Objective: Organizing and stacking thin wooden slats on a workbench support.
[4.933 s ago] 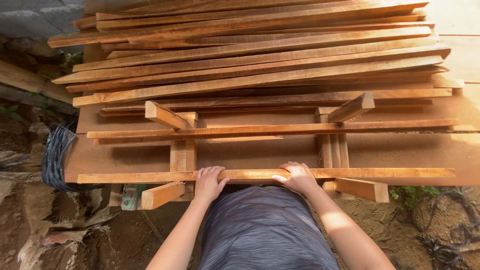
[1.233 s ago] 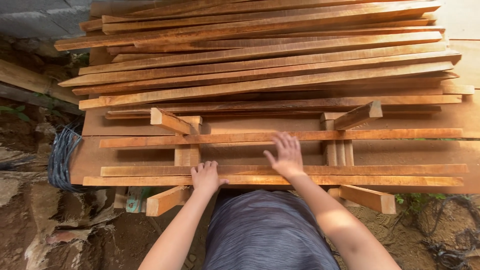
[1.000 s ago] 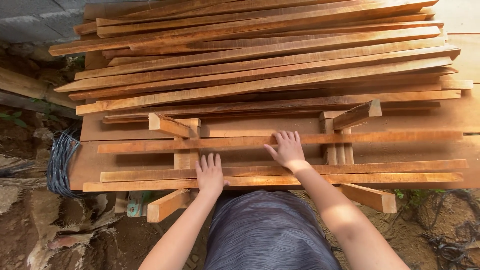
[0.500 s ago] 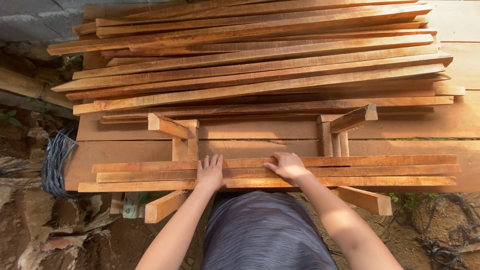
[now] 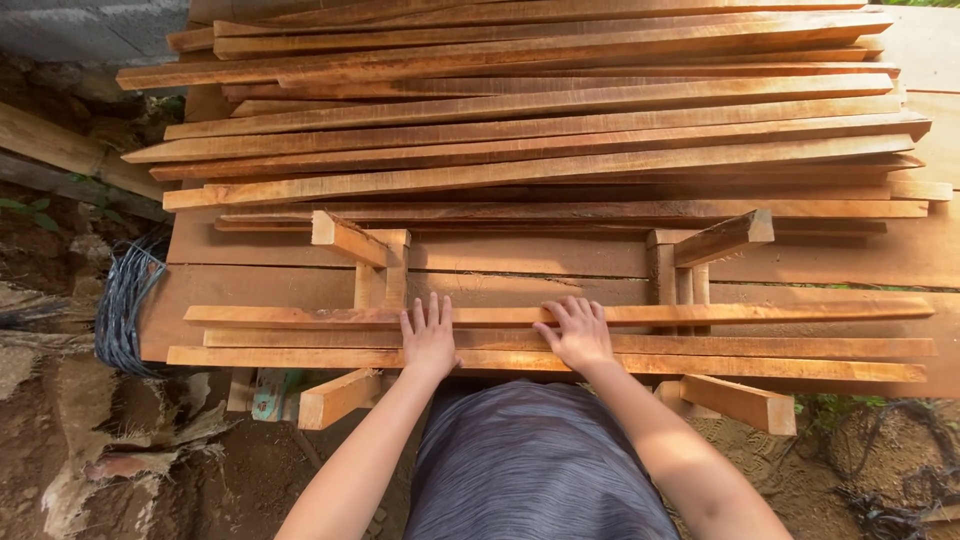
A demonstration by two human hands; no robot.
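Three long thin wooden slats lie side by side along the near edge of a wooden bench top. My left hand rests flat, fingers spread, across the far slat and the middle slat. To its right, my right hand presses palm down on the same slats with fingers slightly curled. The nearest slat runs just under both wrists. Neither hand grips anything.
A big pile of long slats covers the far half of the bench. Angled wooden braces stick up mid-bench; others jut out below the near edge. A coil of dark wire hangs at left over dirt ground.
My right hand reached to a farther slat and drew it toward me until it lay beside the two near slats. Both hands now rest flat on the grouped slats.
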